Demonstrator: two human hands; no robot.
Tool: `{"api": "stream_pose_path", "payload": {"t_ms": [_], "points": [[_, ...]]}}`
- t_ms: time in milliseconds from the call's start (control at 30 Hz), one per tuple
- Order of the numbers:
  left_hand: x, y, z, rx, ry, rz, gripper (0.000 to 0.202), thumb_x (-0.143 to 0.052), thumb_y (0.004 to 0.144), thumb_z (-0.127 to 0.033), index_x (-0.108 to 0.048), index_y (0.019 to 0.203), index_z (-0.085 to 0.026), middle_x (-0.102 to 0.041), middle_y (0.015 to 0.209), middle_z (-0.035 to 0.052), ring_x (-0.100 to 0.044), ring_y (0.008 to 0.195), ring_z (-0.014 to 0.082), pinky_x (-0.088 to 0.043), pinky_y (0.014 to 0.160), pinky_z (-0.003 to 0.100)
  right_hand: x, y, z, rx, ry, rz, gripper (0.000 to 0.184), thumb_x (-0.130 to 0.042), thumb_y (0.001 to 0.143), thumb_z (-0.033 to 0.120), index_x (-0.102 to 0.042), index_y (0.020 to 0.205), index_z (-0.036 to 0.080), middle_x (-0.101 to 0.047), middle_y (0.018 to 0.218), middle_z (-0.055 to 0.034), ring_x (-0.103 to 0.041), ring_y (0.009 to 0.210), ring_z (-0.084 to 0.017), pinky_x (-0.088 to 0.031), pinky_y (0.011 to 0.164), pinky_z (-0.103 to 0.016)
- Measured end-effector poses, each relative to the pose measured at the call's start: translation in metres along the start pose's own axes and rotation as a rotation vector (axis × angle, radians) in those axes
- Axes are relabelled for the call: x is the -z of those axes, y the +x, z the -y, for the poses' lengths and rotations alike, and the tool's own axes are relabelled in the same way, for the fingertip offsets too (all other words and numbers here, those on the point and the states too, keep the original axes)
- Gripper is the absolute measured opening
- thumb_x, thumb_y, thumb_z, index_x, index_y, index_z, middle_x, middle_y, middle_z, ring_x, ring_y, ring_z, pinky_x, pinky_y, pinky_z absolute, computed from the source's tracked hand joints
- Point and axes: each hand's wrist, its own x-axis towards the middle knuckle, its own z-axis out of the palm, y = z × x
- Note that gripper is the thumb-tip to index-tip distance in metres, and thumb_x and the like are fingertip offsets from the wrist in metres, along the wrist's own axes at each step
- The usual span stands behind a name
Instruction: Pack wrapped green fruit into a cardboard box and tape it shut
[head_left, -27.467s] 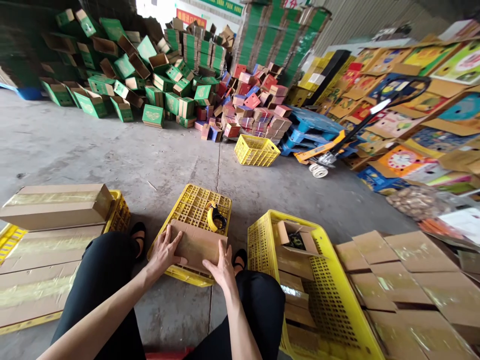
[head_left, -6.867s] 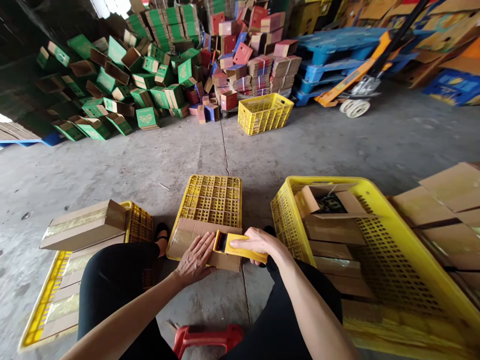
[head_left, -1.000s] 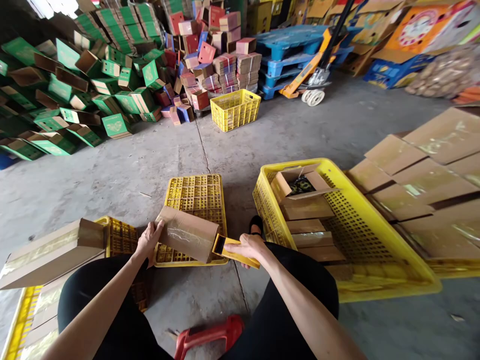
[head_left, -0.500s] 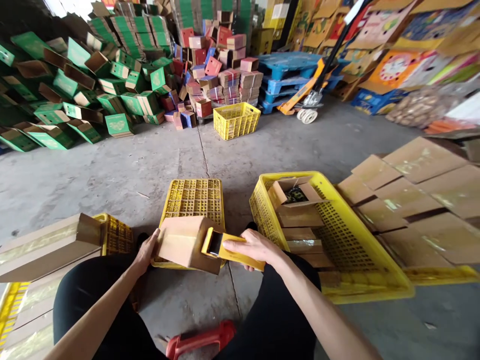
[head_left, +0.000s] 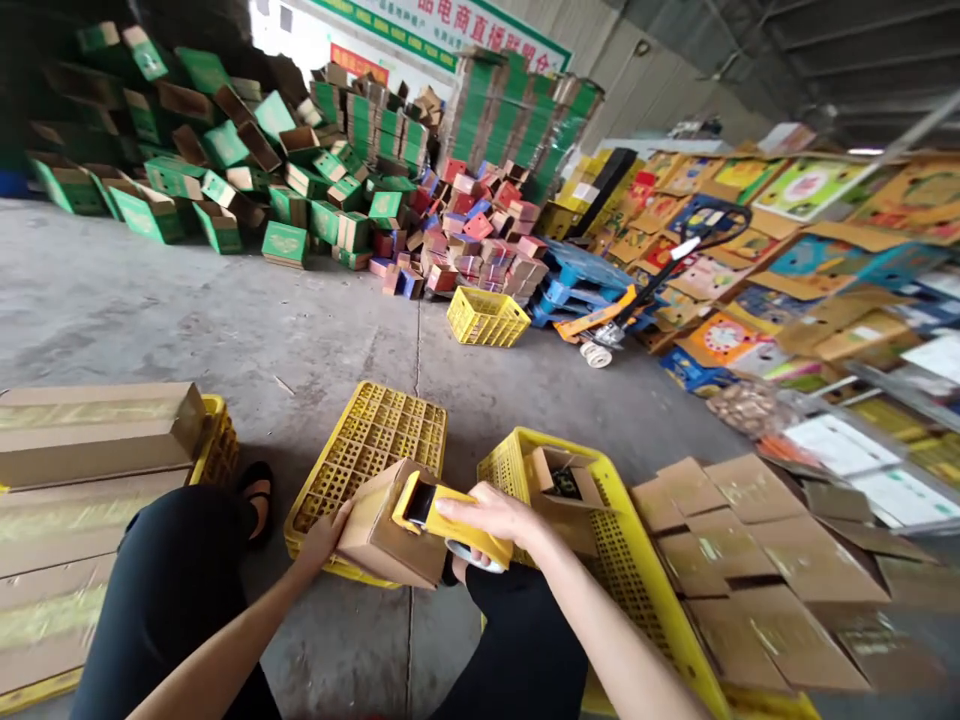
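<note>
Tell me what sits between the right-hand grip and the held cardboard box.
A yellow tape dispenser. The head view shows it in the right-hand grip, its front at the cardboard box; whether the two touch is unclear.

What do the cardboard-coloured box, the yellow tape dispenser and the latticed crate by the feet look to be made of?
Box: probably cardboard; matte brown faces, crisp folded edges.
Tape dispenser: likely hard plastic, smooth and evenly yellow; its dark part's material is unclear.
Crate: probably moulded plastic, given its regular ribs and holes.
</note>
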Motion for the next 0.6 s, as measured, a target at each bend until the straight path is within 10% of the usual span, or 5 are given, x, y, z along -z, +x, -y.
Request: {"api": "stream_pose_path", "payload": {"t_ms": [167, 367, 467, 600], "points": [[0.033, -0.028, -0.052, -0.349, -0.068, -0.127, 0.061, -0.042, 0.104, -0.059, -0.069, 0.138, -0.016, -0.064, 0.152, 0.0148, -0.050, 0.151, 0.0304, -0.037, 0.128, 0.043, -0.022, 0.016, 0.025, 0.039, 0.025, -0.045, 0.046, -0.059, 0.103, 0.055, -0.070, 0.083, 0.015, -0.067, 0.051, -0.0057, -0.069, 0.046, -0.021, -0.056, 0.046, -0.025], [0.046, -0.085, -0.091, -1.181, 0.402, 0.096, 0.076, -0.038, 0.111, -0.058, -0.017, 0.175, -0.023, -0.035, 0.175, 0.0135, -0.036, 0.161, 0.0305, -0.037, 0.130, 0.049, -0.021, 0.025, 0.039, 0.073, -0.012, -0.057, 0.046, -0.055, 0.105, 0.055, -0.070, 0.081, 0.018, -0.064, 0.047, -0.0025, -0.064, 0.042, -0.018, -0.054, 0.045, -0.023], [0.038, -0.081, -0.091, -1.326, 0.600, 0.059, 0.099, -0.043, 0.107, -0.067, 0.015, 0.173, -0.022, -0.027, 0.177, 0.0180, -0.033, 0.162, 0.0321, -0.040, 0.127, 0.051, -0.019, 0.028, 0.026, 0.069, 0.020, -0.044, 0.051, -0.056, 0.103, 0.063, -0.069, 0.079, 0.019, -0.066, 0.051, -0.0034, -0.067, 0.046, -0.019, -0.056, 0.047, -0.024], [0.030, -0.066, -0.086, -1.360, 0.734, -0.051, 0.103, -0.051, 0.103, -0.072, 0.007, 0.175, -0.025, -0.042, 0.170, 0.0180, -0.043, 0.157, 0.0349, -0.037, 0.127, 0.054, -0.022, 0.027, 0.004, 0.069, 0.058, -0.046, 0.059, -0.054, 0.099, 0.074, -0.070, 0.084, 0.019, -0.070, 0.058, -0.0054, -0.072, 0.052, -0.021, -0.058, 0.049, -0.025]]}}
